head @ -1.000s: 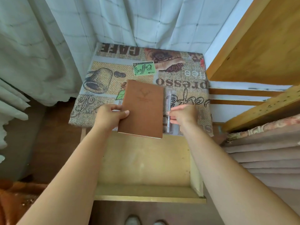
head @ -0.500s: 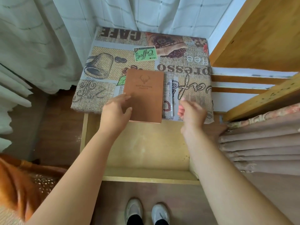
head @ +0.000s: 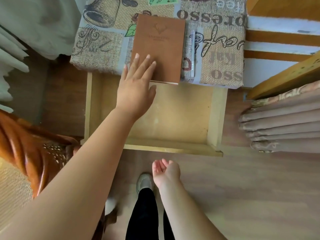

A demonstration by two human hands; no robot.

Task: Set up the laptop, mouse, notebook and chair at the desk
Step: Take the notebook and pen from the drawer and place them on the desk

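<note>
Left hand (head: 136,84): fingers straight and spread, fingertips pressing flat on the lower left of the notebook (head: 158,47); arm stretched forward over the open drawer (head: 174,116).
Right hand (head: 164,170): hangs low near the body, palm up, fingers loosely curled, holding nothing.
Notebook: brown, lying flat on the desk's printed cloth (head: 221,54), its near edge right at the desk edge above the drawer.
Pen (head: 192,54): just beside the notebook's right edge, parallel to it.
Risk, notebook: a pull toward the body would likely slide it off the edge into the drawer.
Risk, pen: a sideways nudge of the notebook could roll it.
Not visible: laptop, mouse; whether the orange seat (head: 32,149) at left is the chair, I cannot tell.
</note>
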